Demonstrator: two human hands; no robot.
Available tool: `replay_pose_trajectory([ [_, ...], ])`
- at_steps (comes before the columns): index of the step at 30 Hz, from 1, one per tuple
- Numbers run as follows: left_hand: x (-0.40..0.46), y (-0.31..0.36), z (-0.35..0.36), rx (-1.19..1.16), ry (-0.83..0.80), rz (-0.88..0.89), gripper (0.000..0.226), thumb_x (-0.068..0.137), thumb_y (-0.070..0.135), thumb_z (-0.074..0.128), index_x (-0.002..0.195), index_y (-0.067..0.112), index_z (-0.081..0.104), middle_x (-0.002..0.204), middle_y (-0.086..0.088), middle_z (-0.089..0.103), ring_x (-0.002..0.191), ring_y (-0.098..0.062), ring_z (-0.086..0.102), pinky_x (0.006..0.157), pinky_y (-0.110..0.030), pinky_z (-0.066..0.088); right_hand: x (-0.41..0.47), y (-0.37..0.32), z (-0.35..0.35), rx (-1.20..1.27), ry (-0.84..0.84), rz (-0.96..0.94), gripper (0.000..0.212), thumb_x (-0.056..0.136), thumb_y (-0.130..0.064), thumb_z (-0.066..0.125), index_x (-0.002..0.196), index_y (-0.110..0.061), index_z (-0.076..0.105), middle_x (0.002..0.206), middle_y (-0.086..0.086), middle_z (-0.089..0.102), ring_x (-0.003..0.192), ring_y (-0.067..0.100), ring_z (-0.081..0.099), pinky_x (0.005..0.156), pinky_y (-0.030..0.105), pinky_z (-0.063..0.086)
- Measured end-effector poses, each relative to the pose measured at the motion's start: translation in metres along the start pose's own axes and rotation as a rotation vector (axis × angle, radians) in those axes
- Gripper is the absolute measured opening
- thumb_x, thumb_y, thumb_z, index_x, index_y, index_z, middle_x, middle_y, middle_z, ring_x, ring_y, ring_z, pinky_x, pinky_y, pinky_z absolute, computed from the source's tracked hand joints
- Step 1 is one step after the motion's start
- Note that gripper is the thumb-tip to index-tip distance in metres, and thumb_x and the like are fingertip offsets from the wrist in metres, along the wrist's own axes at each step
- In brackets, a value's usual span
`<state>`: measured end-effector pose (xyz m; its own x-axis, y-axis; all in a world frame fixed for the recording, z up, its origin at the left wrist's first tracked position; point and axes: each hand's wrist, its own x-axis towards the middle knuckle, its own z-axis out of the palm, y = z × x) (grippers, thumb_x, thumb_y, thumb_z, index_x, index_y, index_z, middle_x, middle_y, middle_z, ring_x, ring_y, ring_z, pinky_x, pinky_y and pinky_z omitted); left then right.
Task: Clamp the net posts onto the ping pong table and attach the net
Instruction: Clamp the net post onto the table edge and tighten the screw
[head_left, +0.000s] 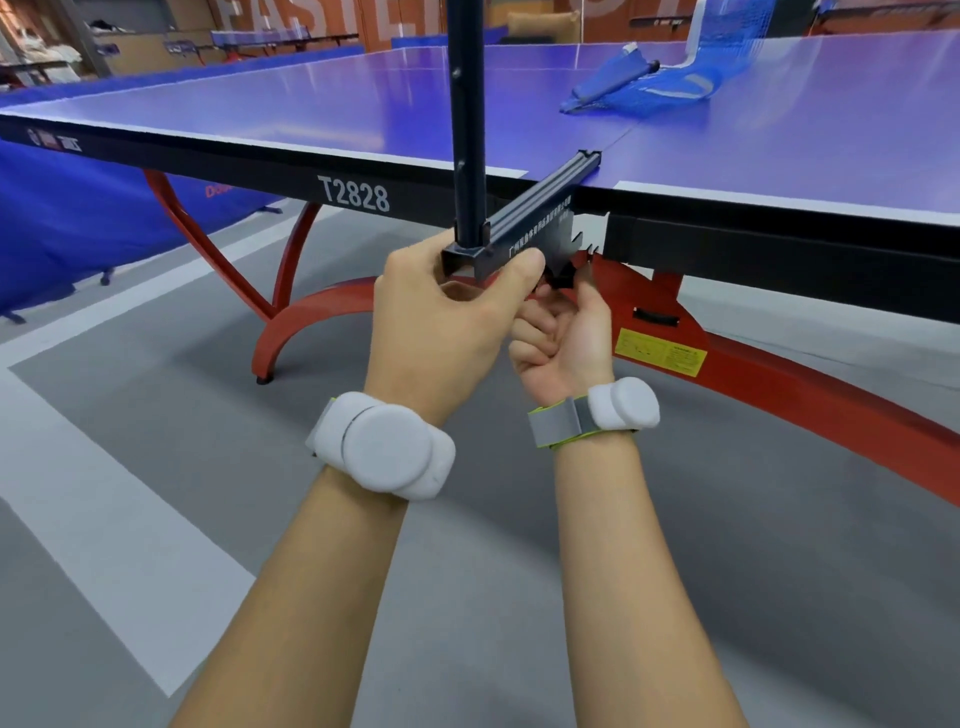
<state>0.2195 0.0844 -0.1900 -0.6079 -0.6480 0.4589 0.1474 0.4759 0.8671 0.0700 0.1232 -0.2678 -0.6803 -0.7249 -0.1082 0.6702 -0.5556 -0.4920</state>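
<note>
Grey sports-hall flooring surrounds the blue ping pong bench (311, 109) on its red curved legs. The dark metal net post with clamp bracket (524, 208) sits over the bench edge at the centre seam. The left hand (447, 306) grips the bracket base, fingers closed around it; the right hand (561, 332) pinches the black clamp screw (563, 273) underneath. Recommended: hold the post upright while tightening. The loose blue net (649, 83) lies on the bench top. The apron reads "T2828".
</note>
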Motion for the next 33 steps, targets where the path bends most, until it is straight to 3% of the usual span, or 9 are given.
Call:
replay_pose_trajectory([
  [3, -0.004, -0.029, -0.002, 0.053, -0.036, -0.085, 0.026, 0.087, 0.009, 0.081, 0.111, 0.019, 0.079, 0.099, 0.015, 0.082, 0.065, -0.007, 0.074, 0.069, -0.029, 0.063, 0.001, 0.0, 0.001, -0.056, 0.212, -0.035, 0.036, 0.102, -0.04, 0.04, 0.074, -0.019, 0.047, 0.053, -0.005, 0.025, 0.035, 0.007, 0.014, 0.034, 0.016, 0.009],
  [5, -0.009, -0.053, -0.004, 0.074, -0.022, -0.215, 0.034, 0.089, 0.005, 0.074, 0.12, 0.02, 0.077, 0.105, 0.012, 0.079, 0.065, -0.01, 0.073, 0.074, -0.038, 0.066, -0.002, 0.003, -0.004, -0.089, 0.299, -0.021, 0.032, 0.101, -0.032, 0.038, 0.073, -0.021, 0.047, 0.052, -0.006, 0.025, 0.034, 0.008, 0.014, 0.034, 0.015, 0.009],
  [7, -0.004, -0.054, -0.004, 0.096, -0.056, -0.333, 0.029, 0.093, 0.003, 0.068, 0.116, 0.016, 0.079, 0.101, 0.006, 0.079, 0.062, -0.008, 0.074, 0.076, -0.044, 0.068, -0.014, -0.001, -0.006, -0.201, 0.413, 0.048, 0.028, 0.099, -0.028, 0.042, 0.072, -0.023, 0.046, 0.052, -0.008, 0.027, 0.035, 0.008, 0.014, 0.034, 0.016, 0.009],
  [10, 0.006, -0.032, -0.015, 0.085, -0.067, -0.432, 0.02, 0.097, 0.004, 0.068, 0.099, 0.022, 0.077, 0.096, -0.003, 0.075, 0.055, -0.004, 0.071, 0.067, -0.035, 0.064, -0.043, -0.005, 0.001, -0.391, 0.52, 0.169, 0.025, 0.096, -0.02, 0.042, 0.072, -0.022, 0.047, 0.052, -0.007, 0.036, 0.035, 0.008, 0.019, 0.036, 0.015, 0.013],
  [13, 0.02, -0.014, -0.028, 0.104, -0.087, -0.475, 0.029, 0.096, 0.004, 0.069, 0.088, 0.031, 0.074, 0.091, -0.007, 0.074, 0.055, -0.007, 0.072, 0.062, -0.031, 0.061, -0.058, -0.013, 0.012, -0.502, 0.578, 0.291, 0.025, 0.095, -0.017, 0.045, 0.072, -0.02, 0.051, 0.06, -0.003, 0.043, 0.035, 0.009, 0.024, 0.041, 0.016, 0.018],
  [16, 0.03, 0.03, -0.047, 0.086, -0.131, -0.611, 0.029, 0.098, 0.006, 0.066, 0.085, 0.03, 0.075, 0.089, -0.008, 0.075, 0.051, -0.003, 0.07, 0.064, -0.031, 0.06, -0.086, -0.035, 0.055, -0.582, 0.613, 0.407, 0.026, 0.095, -0.02, 0.046, 0.07, -0.019, 0.055, 0.061, -0.003, 0.046, 0.037, 0.01, 0.026, 0.041, 0.017, 0.021],
  [20, 0.034, 0.091, -0.068, 0.12, -0.168, -0.717, 0.019, 0.093, 0.008, 0.068, 0.091, 0.024, 0.079, 0.085, -0.005, 0.078, 0.057, -0.012, 0.074, 0.068, -0.029, 0.061, -0.126, -0.063, 0.104, -0.529, 0.632, 0.518, 0.026, 0.097, -0.023, 0.046, 0.073, -0.018, 0.056, 0.06, -0.004, 0.047, 0.036, 0.009, 0.029, 0.039, 0.016, 0.023],
  [27, 0.041, 0.213, -0.126, 0.17, -0.257, -0.824, 0.023, 0.091, 0.006, 0.07, 0.11, 0.017, 0.076, 0.094, -0.009, 0.075, 0.077, -0.027, 0.073, 0.072, -0.026, 0.055, -0.209, -0.124, 0.199, -0.398, 0.746, 0.496, 0.024, 0.098, -0.021, 0.045, 0.076, -0.017, 0.054, 0.056, -0.005, 0.045, 0.038, 0.009, 0.028, 0.037, 0.018, 0.024],
  [33, 0.045, 0.303, -0.15, 0.155, -0.374, -0.85, 0.024, 0.092, 0.005, 0.07, 0.113, 0.016, 0.074, 0.098, -0.009, 0.074, 0.066, -0.017, 0.07, 0.063, -0.022, 0.05, -0.243, -0.175, 0.288, -0.396, 0.771, 0.406, 0.026, 0.098, -0.019, 0.045, 0.074, -0.016, 0.054, 0.057, -0.004, 0.044, 0.035, 0.008, 0.027, 0.035, 0.016, 0.023],
])
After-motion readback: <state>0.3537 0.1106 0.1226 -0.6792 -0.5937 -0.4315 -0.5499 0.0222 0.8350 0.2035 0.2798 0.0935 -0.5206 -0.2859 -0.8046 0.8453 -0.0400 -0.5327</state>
